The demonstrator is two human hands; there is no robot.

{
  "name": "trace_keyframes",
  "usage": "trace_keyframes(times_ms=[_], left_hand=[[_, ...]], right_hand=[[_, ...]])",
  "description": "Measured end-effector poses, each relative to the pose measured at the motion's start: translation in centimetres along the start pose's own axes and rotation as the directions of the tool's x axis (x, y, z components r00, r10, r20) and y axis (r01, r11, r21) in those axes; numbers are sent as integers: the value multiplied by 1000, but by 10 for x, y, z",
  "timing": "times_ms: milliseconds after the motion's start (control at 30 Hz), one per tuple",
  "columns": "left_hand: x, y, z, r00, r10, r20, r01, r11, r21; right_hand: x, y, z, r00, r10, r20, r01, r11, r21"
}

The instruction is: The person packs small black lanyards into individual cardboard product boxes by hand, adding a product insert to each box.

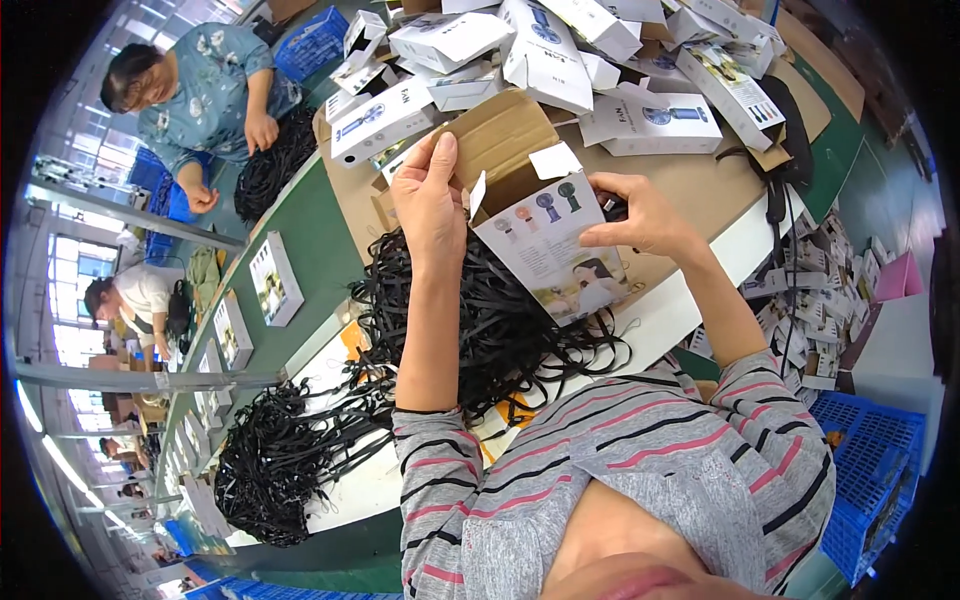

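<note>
1. Far left, a co-worker in a blue patterned top [215, 85] has one hand at a bundle of black straps [272, 170].
2. Next, a row of flat white boxes [277, 280] runs along the green surface [325, 255]; the nearest shows a photo panel and small print that I cannot make out.
3. Closer to me lies a tangled black heap of straps [265, 470], with a larger tangle [400, 300] to its right, reaching under my forearm.
4. My left hand [432, 215] is at the upper left edge of the open box, thumb raised beside its brown flap, fingers curled; I cannot tell exactly what they pinch.
5. The open box [548, 255] is between my hands, above the larger tangle. Its long axis slants from upper left to lower right, open end pointing away from me, printed panel facing me. The label pictures four handheld fans in grey, orange, blue and dark green, then lines too fine to read, then a photo.
6. Beyond it, a pile of cartons [545, 55] carries bold dark lettering beside blue fan pictures.
7. My right hand [650, 218] has its fingers clamped on the box's right edge, thumb flat on the printed panel.
8. Far right, more white cartons [815, 300] lie heaped near a blue crate [860, 460].
</note>
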State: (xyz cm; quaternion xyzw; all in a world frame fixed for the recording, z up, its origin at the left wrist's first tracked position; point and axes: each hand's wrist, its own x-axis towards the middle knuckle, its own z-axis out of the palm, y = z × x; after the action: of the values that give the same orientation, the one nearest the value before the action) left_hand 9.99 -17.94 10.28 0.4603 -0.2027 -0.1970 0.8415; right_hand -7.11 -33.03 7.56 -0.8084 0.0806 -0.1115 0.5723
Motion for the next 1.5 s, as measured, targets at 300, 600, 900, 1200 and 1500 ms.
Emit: trace_keyframes(times_ms=[300,600,900,1200,1500], left_hand=[[-2,-6,4,988,-63,143,72,996,-61],[-2,-24,-14,978,-171,122,160,982,99],[-3,-54,-8,967,-224,122,196,959,206],[-16,-53,-15,959,-227,171,151,918,368],[-16,-19,10,949,148,279,-250,892,378]], right_hand=[[-17,16,-12,986,158,-62,-133,947,292],[-68,8,-147,208,283,-936,784,524,333],[-19,47,-111,613,-133,-779,-143,951,-275],[34,58,-76,734,-365,-573,-23,830,-558],[-53,-43,-104,424,-764,-485,333,630,-701]])
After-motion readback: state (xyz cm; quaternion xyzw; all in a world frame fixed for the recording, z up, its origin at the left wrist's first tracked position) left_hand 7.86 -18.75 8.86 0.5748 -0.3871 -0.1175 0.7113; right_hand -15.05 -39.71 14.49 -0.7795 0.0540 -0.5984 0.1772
